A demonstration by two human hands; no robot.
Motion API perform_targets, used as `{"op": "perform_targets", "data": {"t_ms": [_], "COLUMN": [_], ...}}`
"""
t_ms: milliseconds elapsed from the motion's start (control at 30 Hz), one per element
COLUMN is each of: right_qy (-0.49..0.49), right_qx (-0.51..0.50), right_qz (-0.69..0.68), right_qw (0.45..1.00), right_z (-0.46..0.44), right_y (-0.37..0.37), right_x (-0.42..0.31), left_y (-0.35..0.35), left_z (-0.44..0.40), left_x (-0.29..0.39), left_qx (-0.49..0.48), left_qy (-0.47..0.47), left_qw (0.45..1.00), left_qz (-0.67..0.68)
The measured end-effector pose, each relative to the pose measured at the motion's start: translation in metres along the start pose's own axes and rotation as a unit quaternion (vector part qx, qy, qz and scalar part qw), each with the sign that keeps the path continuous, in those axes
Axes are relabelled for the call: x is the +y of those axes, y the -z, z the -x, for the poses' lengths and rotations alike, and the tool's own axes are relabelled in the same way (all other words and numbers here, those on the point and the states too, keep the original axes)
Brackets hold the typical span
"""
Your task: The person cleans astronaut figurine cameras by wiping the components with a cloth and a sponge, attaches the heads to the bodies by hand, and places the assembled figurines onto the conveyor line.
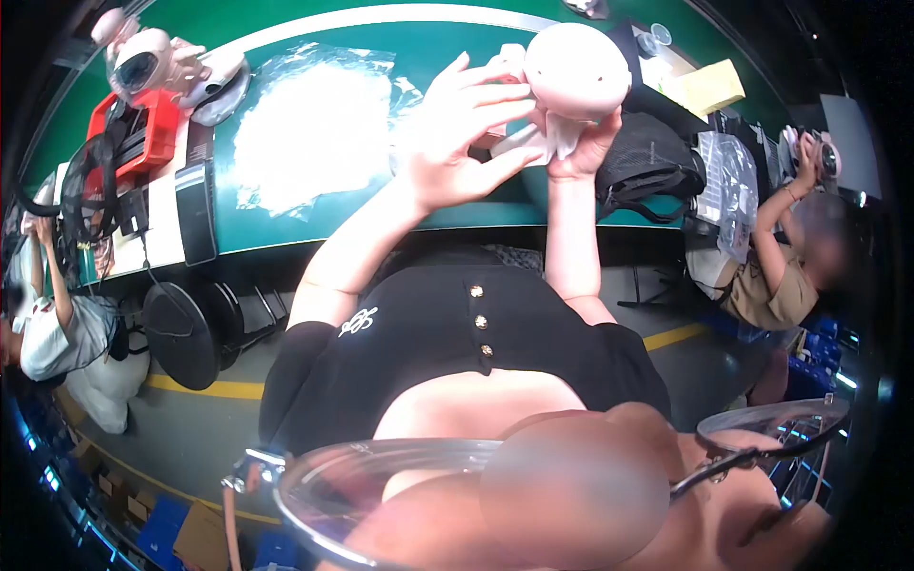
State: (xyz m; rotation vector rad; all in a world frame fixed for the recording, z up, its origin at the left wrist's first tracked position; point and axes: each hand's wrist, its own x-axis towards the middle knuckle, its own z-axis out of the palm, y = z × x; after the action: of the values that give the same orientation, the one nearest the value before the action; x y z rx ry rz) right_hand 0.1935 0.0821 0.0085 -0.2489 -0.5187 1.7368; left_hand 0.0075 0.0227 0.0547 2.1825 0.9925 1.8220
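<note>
My right hand (pixel 592 147) is wrapped round the lower part of a pale, rounded plastic figure (pixel 578 71), held up above the table. The figure has a smooth ball-shaped top with small dark holes and a little knob on its left side. Below the ball hangs a white piece (pixel 562 135), perhaps cloth or thin film, partly hidden by my fingers. My left hand (pixel 466 128) is open beside the figure, fingers stretched towards it and thumb near the white piece. Whether its fingertips touch the figure, I cannot tell.
Clear plastic bags (pixel 309 133) lie on the green table (pixel 447 217). Left stand white astronaut-like figures (pixel 152 67) and a red crate (pixel 157 133). A black bag (pixel 652 162) and yellow block (pixel 712 88) are right. People work at both sides; a black stool (pixel 181 333) stands below.
</note>
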Motion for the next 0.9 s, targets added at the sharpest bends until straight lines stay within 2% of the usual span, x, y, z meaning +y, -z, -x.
{"op": "perform_targets", "data": {"t_ms": [67, 167, 300, 433, 500, 567, 633, 733, 833, 900], "right_qy": [-0.010, -0.059, -0.072, -0.063, -0.055, -0.007, 0.018, 0.009, -0.010, -0.009], "right_qx": [-0.017, -0.148, -0.238, -0.178, -0.143, -0.035, 0.025, 0.016, -0.033, -0.046], "right_qz": [-0.009, -0.179, -0.171, -0.186, -0.162, -0.095, -0.054, -0.069, -0.101, -0.051], "right_qw": [1.000, 0.971, 0.953, 0.964, 0.975, 0.995, 0.998, 0.997, 0.994, 0.998], "right_z": [-0.005, -0.016, -0.023, -0.021, -0.021, -0.018, -0.018, -0.024, -0.031, -0.035], "right_y": [-0.002, 0.030, 0.041, 0.042, 0.041, 0.031, 0.022, 0.020, 0.019, 0.011], "right_x": [0.007, 0.009, 0.008, 0.008, 0.009, 0.012, 0.013, 0.011, 0.000, -0.006], "left_y": [-0.002, -0.006, -0.009, -0.010, -0.010, -0.010, -0.009, -0.011, -0.010, -0.009], "left_z": [0.005, 0.011, 0.017, 0.019, 0.017, 0.016, 0.019, 0.021, 0.026, 0.028], "left_x": [-0.002, -0.005, -0.002, 0.003, -0.001, -0.003, -0.006, -0.014, -0.014, -0.015], "left_qx": [0.008, 0.040, 0.074, 0.072, 0.061, 0.049, 0.035, 0.106, 0.101, 0.081], "left_qy": [-0.010, -0.013, 0.036, 0.123, 0.099, 0.092, 0.103, 0.057, 0.134, 0.147], "left_qw": [1.000, 0.999, 0.995, 0.983, 0.986, 0.988, 0.988, 0.992, 0.981, 0.981], "left_qz": [0.013, 0.031, 0.065, 0.116, 0.120, 0.118, 0.111, 0.049, 0.101, 0.093]}}
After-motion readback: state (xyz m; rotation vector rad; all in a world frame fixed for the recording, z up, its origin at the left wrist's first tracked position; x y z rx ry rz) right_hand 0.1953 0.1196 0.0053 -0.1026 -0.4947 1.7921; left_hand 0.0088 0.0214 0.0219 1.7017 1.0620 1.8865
